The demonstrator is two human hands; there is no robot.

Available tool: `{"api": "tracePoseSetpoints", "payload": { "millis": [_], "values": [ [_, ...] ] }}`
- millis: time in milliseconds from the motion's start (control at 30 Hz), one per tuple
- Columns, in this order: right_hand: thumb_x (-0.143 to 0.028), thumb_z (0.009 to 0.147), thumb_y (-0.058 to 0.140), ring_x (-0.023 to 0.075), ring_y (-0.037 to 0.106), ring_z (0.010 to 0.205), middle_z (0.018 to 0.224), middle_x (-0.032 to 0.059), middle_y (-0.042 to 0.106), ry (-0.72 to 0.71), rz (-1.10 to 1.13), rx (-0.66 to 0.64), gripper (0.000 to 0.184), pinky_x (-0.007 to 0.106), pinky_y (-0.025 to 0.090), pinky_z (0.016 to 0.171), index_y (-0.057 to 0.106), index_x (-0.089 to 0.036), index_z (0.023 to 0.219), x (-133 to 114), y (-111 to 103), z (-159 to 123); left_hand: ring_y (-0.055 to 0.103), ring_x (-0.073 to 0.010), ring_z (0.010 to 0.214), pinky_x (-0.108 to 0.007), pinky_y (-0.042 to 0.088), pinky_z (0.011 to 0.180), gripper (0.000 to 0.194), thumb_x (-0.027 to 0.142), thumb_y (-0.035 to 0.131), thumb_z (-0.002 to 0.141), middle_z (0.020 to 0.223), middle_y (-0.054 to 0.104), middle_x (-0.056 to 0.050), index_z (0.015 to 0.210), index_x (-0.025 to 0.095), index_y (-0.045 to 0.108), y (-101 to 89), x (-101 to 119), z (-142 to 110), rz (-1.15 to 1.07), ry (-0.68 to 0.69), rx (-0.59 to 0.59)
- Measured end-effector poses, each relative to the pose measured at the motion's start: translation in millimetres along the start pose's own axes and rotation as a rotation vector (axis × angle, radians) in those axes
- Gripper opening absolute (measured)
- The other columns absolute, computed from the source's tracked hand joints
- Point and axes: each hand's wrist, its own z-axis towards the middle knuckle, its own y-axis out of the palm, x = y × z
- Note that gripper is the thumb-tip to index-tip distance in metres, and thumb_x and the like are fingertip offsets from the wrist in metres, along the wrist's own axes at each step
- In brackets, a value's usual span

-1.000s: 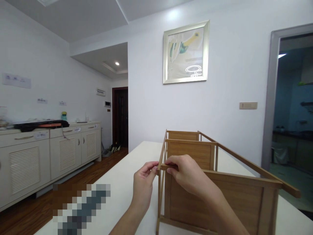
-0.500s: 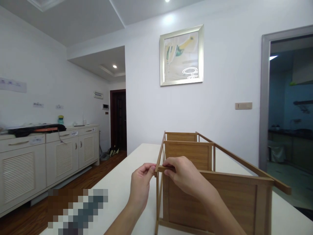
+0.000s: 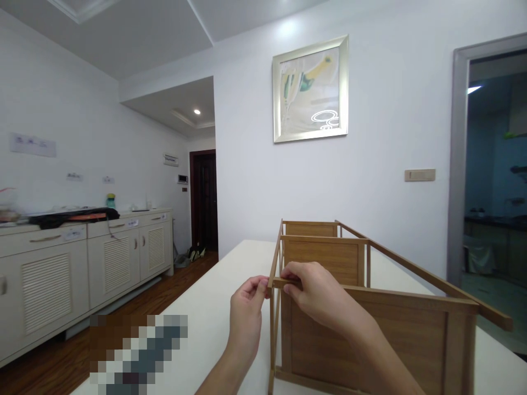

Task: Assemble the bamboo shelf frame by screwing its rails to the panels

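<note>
A brown wooden shelf rack (image 3: 382,329) lies on its side on the white table (image 3: 206,307), its several panels standing upright one behind another. My right hand (image 3: 313,288) grips the top edge of the nearest panel close to its left corner, thumb on the near side. At that same corner my left hand (image 3: 247,302) is closed, with thumb and fingertips pinched against the outer side of the left rail (image 3: 276,258). Whatever small thing sits between the left fingertips is hidden.
White louvred cabinets (image 3: 107,258) line the left wall, with a black item (image 3: 74,217) on top. One long rail (image 3: 411,263) of the rack slants toward me on the right, its end (image 3: 504,321) sticking out. A doorway (image 3: 459,164) stands at the right. A blurred patch (image 3: 152,351) covers the lower left.
The view swings slightly left and back. Both hands stay at the rack's left corner, and the left fingertips shift only a little against the rail. The rack keeps its position on the table.
</note>
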Motion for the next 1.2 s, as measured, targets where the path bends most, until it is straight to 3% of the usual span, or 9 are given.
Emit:
{"api": "tracePoseSetpoints", "payload": {
  "millis": [400,567,767,1033,1200],
  "values": [
    [-0.021,0.087,0.051,0.0176,0.061,0.076,0.085,0.0057,0.071,-0.013,-0.057,-0.013,0.018,0.026,0.036,0.064,0.07,-0.021,0.09,0.7,0.5,-1.0,0.062,-0.0175,0.081,-0.029,0.049,0.078,0.029,0.039,0.079,0.072,0.083,0.071,-0.006,0.085,0.014,0.075,0.7,4.6,3.0,-0.062,0.027,-0.017],
    [-0.021,0.087,0.052,0.0176,0.061,0.073,0.081,0.0064,0.07,0.017,-0.101,-0.003,0.017,0.026,0.035,0.062,0.069,-0.019,0.084,-1.2,-0.5,-0.9,0.064,-0.0185,0.085,-0.031,0.049,0.08,0.037,0.04,0.079,0.072,0.091,0.072,-0.008,0.097,0.014,0.073,2.7,7.0,-0.2,-0.155,-0.03,0.034],
    [-0.021,0.087,0.053,0.018,0.062,0.075,0.082,0.0057,0.071,0.011,-0.072,0.009,0.017,0.026,0.036,0.063,0.069,-0.02,0.086,0.6,1.0,-1.1,0.06,-0.0161,0.076,-0.029,0.048,0.077,0.036,0.048,0.073,0.077,0.078,0.069,-0.006,0.082,0.012,0.073,2.0,5.7,1.4,-0.049,-0.03,-0.029],
    [-0.022,0.087,0.053,0.0181,0.063,0.076,0.086,0.0061,0.072,0.013,-0.047,-0.008,0.016,0.026,0.036,0.064,0.069,-0.02,0.088,1.6,2.0,-1.7,0.063,-0.0184,0.082,-0.03,0.049,0.078,0.029,0.039,0.079,0.071,0.087,0.072,-0.007,0.085,0.014,0.074,-0.4,5.1,3.9,-0.032,0.008,0.0],
    [-0.021,0.088,0.053,0.0179,0.063,0.079,0.086,0.0061,0.071,0.003,-0.04,-0.01,0.017,0.025,0.037,0.065,0.07,-0.02,0.089,1.0,1.5,-1.5,0.064,-0.0178,0.085,-0.03,0.05,0.081,0.041,0.038,0.082,0.069,0.091,0.072,-0.008,0.1,0.014,0.072,1.1,7.7,-0.1,-0.135,-0.024,0.066]
  ]
}}
